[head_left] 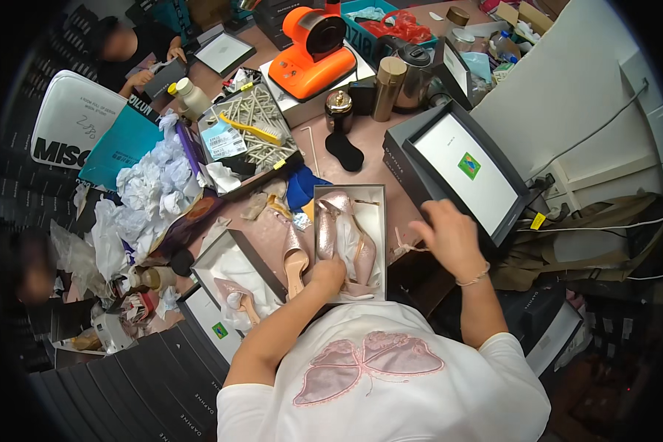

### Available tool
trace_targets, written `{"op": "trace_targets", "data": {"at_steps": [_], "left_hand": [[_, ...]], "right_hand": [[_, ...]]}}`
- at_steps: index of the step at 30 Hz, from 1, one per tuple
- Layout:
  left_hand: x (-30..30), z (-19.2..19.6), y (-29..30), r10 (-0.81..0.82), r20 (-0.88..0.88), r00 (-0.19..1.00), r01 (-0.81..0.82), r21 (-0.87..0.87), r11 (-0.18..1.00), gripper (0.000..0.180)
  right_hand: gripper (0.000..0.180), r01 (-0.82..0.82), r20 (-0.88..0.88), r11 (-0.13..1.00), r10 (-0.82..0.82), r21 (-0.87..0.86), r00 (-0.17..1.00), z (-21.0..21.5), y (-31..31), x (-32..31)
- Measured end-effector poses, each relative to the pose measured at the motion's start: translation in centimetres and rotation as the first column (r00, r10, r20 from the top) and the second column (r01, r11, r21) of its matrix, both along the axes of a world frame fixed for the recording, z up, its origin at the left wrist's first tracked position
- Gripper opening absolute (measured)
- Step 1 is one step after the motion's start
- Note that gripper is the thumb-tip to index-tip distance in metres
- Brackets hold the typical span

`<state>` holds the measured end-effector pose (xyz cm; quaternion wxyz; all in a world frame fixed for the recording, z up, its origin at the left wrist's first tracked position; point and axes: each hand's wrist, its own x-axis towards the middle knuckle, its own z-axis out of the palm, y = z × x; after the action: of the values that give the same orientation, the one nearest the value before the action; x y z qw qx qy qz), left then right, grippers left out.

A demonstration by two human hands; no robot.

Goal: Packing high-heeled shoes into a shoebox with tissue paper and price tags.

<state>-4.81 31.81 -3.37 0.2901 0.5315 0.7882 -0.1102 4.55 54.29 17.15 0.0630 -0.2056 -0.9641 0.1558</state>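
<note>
A shoebox lies in front of me with glittery pink high-heeled shoes and white tissue inside. My left hand is at the box's near left side, its fingers curled over the back part of the left pink shoe; the fingertips are partly hidden. The other pink shoe rests on the right in the box. Just outside the box, another pink shoe lies by my left forearm. My right hand, slightly blurred, hovers right of the box with fingers apart and nothing in it.
Left of the shoes stands an open box with tissue and a pink shoe. Dark shoeboxes are stacked at the right. Further back are a tray of white sticks, crumpled paper, an orange machine and a seated person.
</note>
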Motion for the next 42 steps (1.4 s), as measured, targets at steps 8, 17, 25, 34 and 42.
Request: {"op": "trace_targets", "data": {"at_steps": [8, 17, 25, 34, 42], "left_hand": [[-3.2, 6.2, -3.3, 0.525, 0.395, 0.754, -0.649, 0.574, 0.5, 0.051], [-3.4, 1.8, -6.6, 0.403, 0.556, 0.726, -0.666, 0.426, 0.612, 0.046], [-3.9, 3.2, -6.8, 0.466, 0.741, 0.483, -0.834, 0.229, 0.502, 0.066], [-4.5, 4.5, -6.3, 0.532, 0.68, 0.504, -0.774, 0.084, 0.627, 0.073], [-3.2, 1.7, -7.0, 0.474, 0.802, 0.364, -0.862, 0.096, 0.498, 0.049]], "right_hand": [[0.028, 0.093, 0.183, 0.971, -0.135, 0.222, 0.974, -3.6, 6.9, 5.6], [0.042, -0.299, -0.307, 0.093, -0.468, -0.95, 0.828, 1.6, -5.9, 6.9], [0.053, 0.373, 0.082, 0.481, -0.523, -0.793, 0.848, -22.6, -4.1, 7.6], [0.056, 0.323, 0.228, 0.662, -0.229, -0.676, 0.946, -20.5, -5.4, 6.0], [0.051, 0.447, 0.418, 0.399, -0.162, -0.8, 0.894, -15.3, -5.7, 5.5]]}}
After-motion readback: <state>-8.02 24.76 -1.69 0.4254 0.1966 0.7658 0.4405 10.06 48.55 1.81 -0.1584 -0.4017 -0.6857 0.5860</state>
